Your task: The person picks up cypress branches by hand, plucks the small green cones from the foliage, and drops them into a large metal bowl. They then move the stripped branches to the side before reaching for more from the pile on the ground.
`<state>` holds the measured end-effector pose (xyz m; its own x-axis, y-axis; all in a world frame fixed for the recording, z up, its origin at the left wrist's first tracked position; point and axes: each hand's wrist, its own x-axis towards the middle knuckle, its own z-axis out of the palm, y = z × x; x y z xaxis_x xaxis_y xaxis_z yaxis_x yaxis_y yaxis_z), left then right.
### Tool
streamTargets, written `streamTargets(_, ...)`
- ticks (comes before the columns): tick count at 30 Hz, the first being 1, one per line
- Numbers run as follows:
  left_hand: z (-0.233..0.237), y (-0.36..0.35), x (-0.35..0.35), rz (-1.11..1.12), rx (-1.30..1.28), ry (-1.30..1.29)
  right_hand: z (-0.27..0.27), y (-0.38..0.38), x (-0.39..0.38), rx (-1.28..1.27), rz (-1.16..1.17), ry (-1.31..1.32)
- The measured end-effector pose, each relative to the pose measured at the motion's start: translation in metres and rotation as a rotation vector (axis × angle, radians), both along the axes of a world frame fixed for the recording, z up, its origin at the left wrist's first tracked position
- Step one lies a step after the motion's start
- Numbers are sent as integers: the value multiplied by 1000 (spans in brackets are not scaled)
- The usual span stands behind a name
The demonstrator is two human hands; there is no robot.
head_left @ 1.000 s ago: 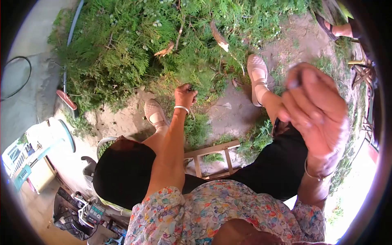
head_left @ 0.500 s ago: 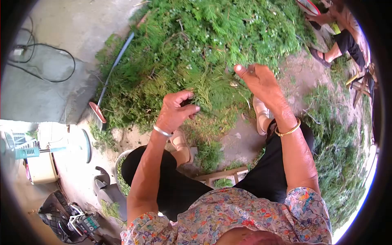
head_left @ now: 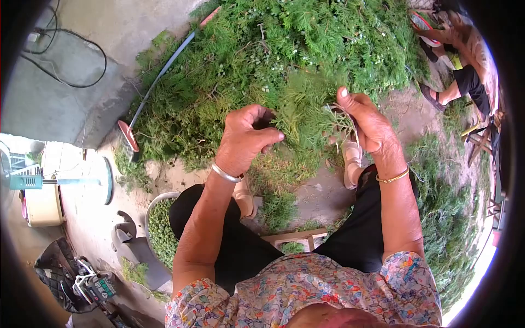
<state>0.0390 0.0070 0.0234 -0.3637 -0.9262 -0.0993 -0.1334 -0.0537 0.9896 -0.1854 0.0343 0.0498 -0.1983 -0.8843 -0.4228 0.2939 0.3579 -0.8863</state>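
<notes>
A leafy green sprig (head_left: 311,117) hangs between my two hands, in front of the large heap of cut greenery (head_left: 251,65). My right hand (head_left: 369,117) is closed on its stem end, thumb pointing up. At the sprig's left edge is my left hand (head_left: 249,134), its thumb and curled fingers close to the leaf tips; whether they pinch anything is hidden. A silver bangle is on my left wrist and a gold one on my right.
Left of my knees stands a tub of small green pieces (head_left: 164,229). A broom (head_left: 129,136) leans along the heap's left side. A fan (head_left: 104,180) is at far left. Another person's leg (head_left: 456,90) shows at upper right, near more branches (head_left: 443,202).
The sprig is now raised and spread out from my right hand, which has closed on it. My left hand has moved slightly right. The view has shifted a little, showing more of the tub.
</notes>
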Motion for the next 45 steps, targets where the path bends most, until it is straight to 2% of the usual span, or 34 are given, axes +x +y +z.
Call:
streamTargets(1, -2, -1, 1, -4, 3, -1, -2, -1, -3, 3, -4, -1)
streamTargets(3, -7, -1, 4, 6, 188, 306, -9, -5, -10, -7, 144, 135)
streamTargets(4, -11, -3, 5, 5, 191, 307, -11, -6, -12, -11, 193, 182)
streamTargets(6, -17, -5, 6, 0, 384, 703, -13, -9, -7, -132, 60, 2)
streamTargets(7, -15, -3, 6, -20, 458, 716, -3, -6, 3, -138, -39, -46)
streamTargets(8, -13, 1, 4, -19, 458, 718, -4, -6, 3, -138, -39, -44)
streamTargets(10, -12, 10, -6, 144, 604, 820, -7, -6, 4, -237, -17, -93)
streamTargets(15, -8, 17, -3, 32, 615, 777, -5, -4, 8, -309, -53, 15)
streamTargets(17, 0, 19, 1, 21, 477, 626, -6, -5, 6, -336, -84, 68)
streamTargets(18, 0, 18, 2, 22, 477, 626, -10, -7, 0, -325, -13, 74)
streamTargets(20, -2, 17, 6, 121, 96, 419, -16, -7, 2, -313, 61, 78)
streamTargets(21, -2, 16, 6, 123, 24, 370, -18, -4, 9, -284, -16, 221)
streamTargets(22, -1, 15, 8, 125, 25, 370, -20, -3, 14, -255, -93, 366)
streamTargets(23, 3, 14, 10, 103, 130, 471, -25, -9, 2, -228, 66, 506)
streamTargets(24, 5, 14, 11, 81, 235, 573, -26, -12, 3, -227, 68, 507)
streamTargets(26, 4, 13, 12, 90, 284, 593, -26, -14, 4, -439, 6, 383)
streamTargets(29, 6, 12, 15, 80, 316, 523, -23, -13, 9, -470, -40, 363)
streamTargets(31, 4, 9, 20, -88, 423, 612, -22, -11, 12, -502, -39, 392)
streamTargets(32, 4, 11, 20, -85, 424, 614, -22, -11, 13, -534, -41, 422)
streamTargets(34, 4, 14, 19, -167, 596, 751, -25, -11, 10, -511, -18, 462)
streamTargets(37, 4, 17, 12, -139, 645, 770, -20, -8, 16, -514, -2, 499)
streamTargets(41, 3, 12, 13, -29, 541, 673, -22, -10, 11, -567, -12, 586)
streamTargets(43, 1, 10, 16, -72, 351, 562, -18, -9, 13, -574, -7, 583)
streamTargets(45, 4, 13, 15, -39, 377, 572, -15, -8, 13, -580, -2, 580)
